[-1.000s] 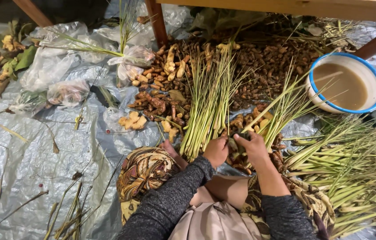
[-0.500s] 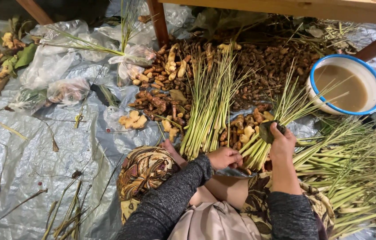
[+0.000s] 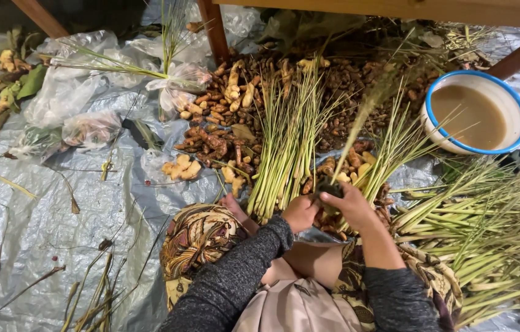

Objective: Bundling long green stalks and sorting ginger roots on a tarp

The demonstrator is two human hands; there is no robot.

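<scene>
Leftmost, bags: clear plastic bags [image 3: 82, 126] lie on the grey tarp [image 3: 39, 221], near ginger pieces [image 3: 181, 167].
Roots: a brown heap [image 3: 229, 117] lies under the wooden table leg [image 3: 214, 31].
Bundle: trimmed lemongrass [image 3: 284, 154] lies upright in view, its base just above the left hand.
Left hand: the left hand [image 3: 300, 212] is clenched, knuckles up, touching the right hand; whether it grips the stalk I cannot tell.
Right hand: the right hand [image 3: 349, 206] is closed around the base of one stalk [image 3: 358, 132], which slants up and right, blurred.
Bowl: a white bowl [image 3: 438, 132] with blue rim holds murky brown water.
Pile: loose stalks [image 3: 487, 227] lie at far right.
</scene>
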